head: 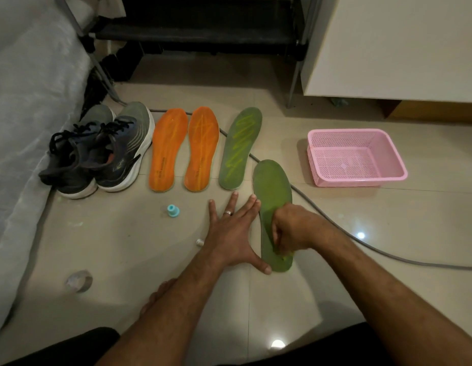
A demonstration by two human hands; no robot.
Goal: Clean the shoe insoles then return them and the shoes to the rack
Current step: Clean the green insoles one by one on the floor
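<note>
- Four insoles out; the green insole (273, 207), lower centre, is pinned by the flat, spread left hand (233, 231).
- Right hand (289, 228) fisted on it, contents unclear; hard scrubbing could skid it onto the grey cable (388, 250).

Tiled floor (388, 220) carries 2 shoes (97, 154), 4 insoles (169, 149), pink basket (356, 157).

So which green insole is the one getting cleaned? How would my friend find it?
Start at the pink basket on the floor and look left: four insoles lie in a row beside the shoes. The nearest green insole is the one, with the left hand flat at its edge and the right hand curled on it. Unlike the other green insole, it shows no yellow stripes.
</note>
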